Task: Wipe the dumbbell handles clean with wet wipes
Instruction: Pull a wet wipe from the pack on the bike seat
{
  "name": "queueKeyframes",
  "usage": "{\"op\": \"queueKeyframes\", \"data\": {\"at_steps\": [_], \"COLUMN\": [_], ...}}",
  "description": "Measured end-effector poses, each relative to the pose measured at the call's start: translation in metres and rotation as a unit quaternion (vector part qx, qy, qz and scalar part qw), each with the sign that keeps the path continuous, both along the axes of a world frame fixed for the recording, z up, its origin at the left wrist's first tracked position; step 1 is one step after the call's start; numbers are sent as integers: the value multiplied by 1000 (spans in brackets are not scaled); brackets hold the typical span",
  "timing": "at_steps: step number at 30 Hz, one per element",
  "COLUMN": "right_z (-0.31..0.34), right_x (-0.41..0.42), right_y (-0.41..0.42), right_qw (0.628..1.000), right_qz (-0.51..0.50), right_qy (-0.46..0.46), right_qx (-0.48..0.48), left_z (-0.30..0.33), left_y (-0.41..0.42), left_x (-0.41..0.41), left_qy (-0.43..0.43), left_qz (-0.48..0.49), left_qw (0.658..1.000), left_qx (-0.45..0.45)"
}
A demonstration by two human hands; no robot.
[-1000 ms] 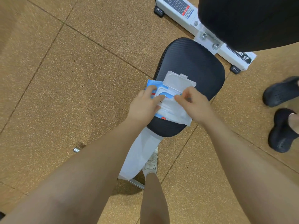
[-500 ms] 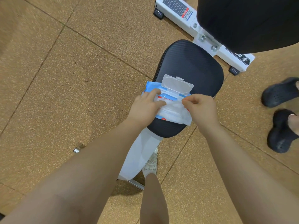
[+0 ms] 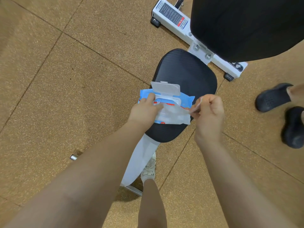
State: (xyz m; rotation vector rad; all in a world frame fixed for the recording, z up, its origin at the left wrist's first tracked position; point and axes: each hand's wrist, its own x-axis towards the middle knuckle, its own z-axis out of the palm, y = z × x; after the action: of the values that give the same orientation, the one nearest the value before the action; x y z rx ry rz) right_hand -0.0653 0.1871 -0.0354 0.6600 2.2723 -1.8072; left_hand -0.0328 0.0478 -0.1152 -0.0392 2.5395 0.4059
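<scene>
Wet wipes pack (image 3: 166,102) is lying on the black bench seat (image 3: 185,74) at frame centre, lid flipped up, with the left hand (image 3: 144,111) pressing it flat-fingered while the right hand (image 3: 208,112), at three o'clock of it, is pinching a wipe (image 3: 171,115). Dumbbells are not showing in this view. Should the left hand ease off, the pull is likely dragging the pack along or drawing extra wipes.

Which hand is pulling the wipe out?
The right hand, fingers pinching the wipe; the left hand only holds the pack down.

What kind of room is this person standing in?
Most likely a gym: a padded black bench seat on a white steel frame stands on speckled rubber-style floor tiles.
</scene>
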Motion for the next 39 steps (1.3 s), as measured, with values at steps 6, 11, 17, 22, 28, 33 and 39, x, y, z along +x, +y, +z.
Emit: {"op": "queueKeyframes", "data": {"at_steps": [6,11,17,22,28,33,39], "right_z": [0,-14,-26,-39,-44,-35,-32], "right_x": [-19,-24,-38,-21,-17,-36,-41], "right_y": [5,12,17,24,10,4,14], "right_qw": [987,959,916,869,866,849,813], "right_qz": [48,151,258,372,378,410,445], "right_qy": [40,-25,-82,-113,-17,8,26], "right_qx": [146,239,295,305,327,333,373], "left_z": [2,0,-5,-13,-9,-5,-4], "left_y": [6,12,13,5,20,23,37], "left_x": [-5,6,-2,-7,-18,-26,-36], "left_qy": [-21,249,296,93,126,14,10], "left_qz": [-13,-105,-184,3,-35,-62,144], "left_qw": [999,962,937,989,991,998,985], "left_qx": [-30,27,31,119,23,1,99]}}
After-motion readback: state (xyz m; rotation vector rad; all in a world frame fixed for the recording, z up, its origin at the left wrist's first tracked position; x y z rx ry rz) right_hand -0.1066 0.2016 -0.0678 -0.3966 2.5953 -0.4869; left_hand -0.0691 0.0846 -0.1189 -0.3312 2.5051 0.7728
